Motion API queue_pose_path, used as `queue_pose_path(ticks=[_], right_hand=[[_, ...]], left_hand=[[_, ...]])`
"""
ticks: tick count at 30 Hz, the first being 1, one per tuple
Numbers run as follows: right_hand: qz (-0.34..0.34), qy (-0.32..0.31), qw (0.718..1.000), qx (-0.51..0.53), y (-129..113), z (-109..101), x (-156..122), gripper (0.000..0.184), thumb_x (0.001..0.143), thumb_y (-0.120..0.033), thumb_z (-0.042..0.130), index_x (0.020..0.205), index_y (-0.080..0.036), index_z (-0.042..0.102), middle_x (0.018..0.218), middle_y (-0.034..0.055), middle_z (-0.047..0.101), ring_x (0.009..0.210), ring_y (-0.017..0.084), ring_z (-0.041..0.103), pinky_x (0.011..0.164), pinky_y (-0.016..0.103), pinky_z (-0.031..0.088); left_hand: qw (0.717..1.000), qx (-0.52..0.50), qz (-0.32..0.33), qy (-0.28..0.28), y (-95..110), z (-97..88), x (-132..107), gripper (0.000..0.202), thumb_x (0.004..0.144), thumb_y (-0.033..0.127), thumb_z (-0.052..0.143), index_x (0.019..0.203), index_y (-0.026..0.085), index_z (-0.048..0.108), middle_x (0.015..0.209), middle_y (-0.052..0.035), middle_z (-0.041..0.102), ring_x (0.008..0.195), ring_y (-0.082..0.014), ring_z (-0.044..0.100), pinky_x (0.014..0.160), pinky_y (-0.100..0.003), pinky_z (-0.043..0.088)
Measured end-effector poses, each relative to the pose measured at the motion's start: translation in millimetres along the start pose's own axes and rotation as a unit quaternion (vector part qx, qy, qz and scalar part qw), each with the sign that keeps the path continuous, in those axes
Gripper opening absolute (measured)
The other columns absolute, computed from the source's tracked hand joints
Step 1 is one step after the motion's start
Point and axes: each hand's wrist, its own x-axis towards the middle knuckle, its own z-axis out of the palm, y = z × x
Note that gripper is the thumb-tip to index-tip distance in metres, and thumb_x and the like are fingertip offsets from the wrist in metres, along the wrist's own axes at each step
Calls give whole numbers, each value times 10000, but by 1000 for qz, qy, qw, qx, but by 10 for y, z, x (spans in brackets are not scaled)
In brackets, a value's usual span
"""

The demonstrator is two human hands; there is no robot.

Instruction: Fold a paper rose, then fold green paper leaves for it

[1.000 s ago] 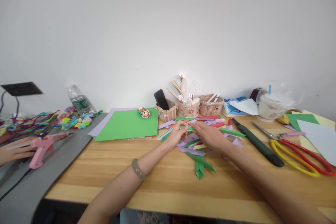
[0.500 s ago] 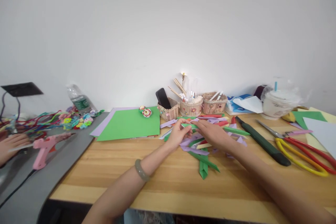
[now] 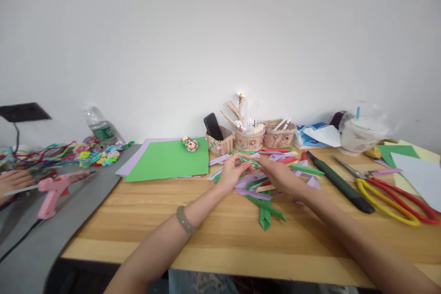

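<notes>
A small folded green paper strip [image 3: 248, 161] with white edges is held between my two hands above the paper pile. My left hand [image 3: 233, 172] pinches its left end, fingers closed. On the other end, my right hand [image 3: 275, 172] has its fingers pressed together, partly hiding the strip. Beneath both hands lie loose purple paper strips [image 3: 254, 193] and green paper strips [image 3: 264, 218], with some red and cream ones among them.
Green paper sheets [image 3: 168, 161] carry small rolled flowers [image 3: 191, 145]. Behind stand woven baskets [image 3: 250, 140], one holding a phone [image 3: 213, 126]. Right are a dark green cutter [image 3: 339, 183], scissors [image 3: 389, 197] and a plastic cup [image 3: 361, 135]. Left, another person's hand [image 3: 15, 181] is near a pink glue gun [image 3: 53, 190].
The green strip between my hands has tilted, showing more of its white-edged side. The whole view has shifted slightly; my hands stay over the same spot.
</notes>
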Motion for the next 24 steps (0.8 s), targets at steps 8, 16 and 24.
queue_pose_path(ticks=[8, 16, 24], right_hand=[[12, -18, 997, 73, -78, -65, -46, 355, 917, -320, 295, 1054, -192, 597, 968, 79, 672, 812, 198, 617, 723, 315, 470], [42, 0, 991, 128, -29, -110, -71, 388, 882, -328, 383, 1210, -193, 541, 1144, 95, 618, 986, 235, 578, 836, 370, 424], [62, -26, 979, 194, -373, -157, -139, 452, 920, -378, 288, 1163, -134, 582, 983, 82, 679, 857, 195, 624, 730, 305, 483]], left_hand=[[999, 38, -1, 13, 61, 8, -28, 274, 600, 350, 721, 735, 156, 583, 591, 22, 618, 582, -109, 582, 638, -246, 463], [995, 87, -44, 15, 120, -113, 77, 223, 582, 274, 729, 729, 147, 617, 592, 20, 624, 572, -95, 579, 633, -239, 457], [974, 193, -110, -47, 359, -275, -50, 244, 510, 288, 776, 631, 124, 641, 568, 19, 612, 526, -74, 503, 552, -212, 372]])
